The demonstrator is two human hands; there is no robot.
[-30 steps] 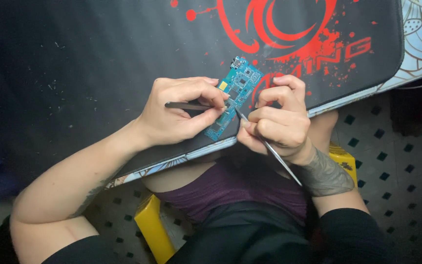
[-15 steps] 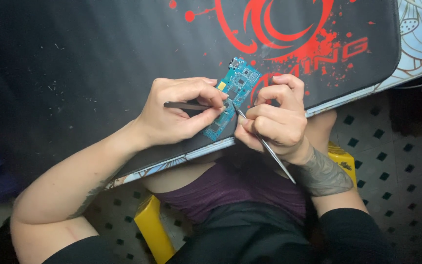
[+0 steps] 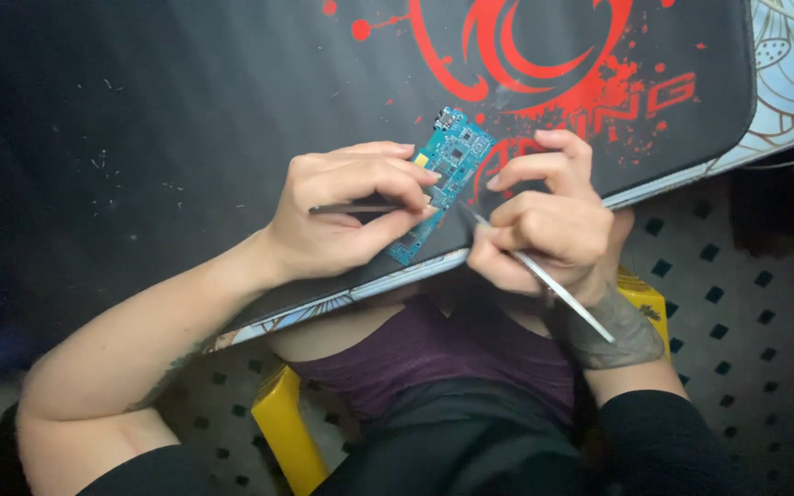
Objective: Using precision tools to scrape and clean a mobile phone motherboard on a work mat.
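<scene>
The circuit board [image 3: 445, 184] is pinned by the left hand [image 3: 346, 216], fingers closed around a dark tool [image 3: 346, 208]; a metal probe [image 3: 544, 280], pinched in the right hand [image 3: 544, 230], is set against the board, which is bare and out of any casing, the work on it unfinished.

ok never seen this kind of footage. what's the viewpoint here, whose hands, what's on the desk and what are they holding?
There is no machine: this is one camera worn on a person's head, looking down at their own two bare hands, so their lap and a yellow stool show at the bottom.

On the desk lies a large black mat with a red design. On it, near the front edge, sits a narrow blue-green circuit board studded with tiny components.

The left hand rests on the board's lower end and pinches a thin dark tool that lies crosswise. The right hand grips a slim metal tool, probably tweezers or a probe, with its tip at the board's edge. The tip's exact contact is too small to tell.
</scene>
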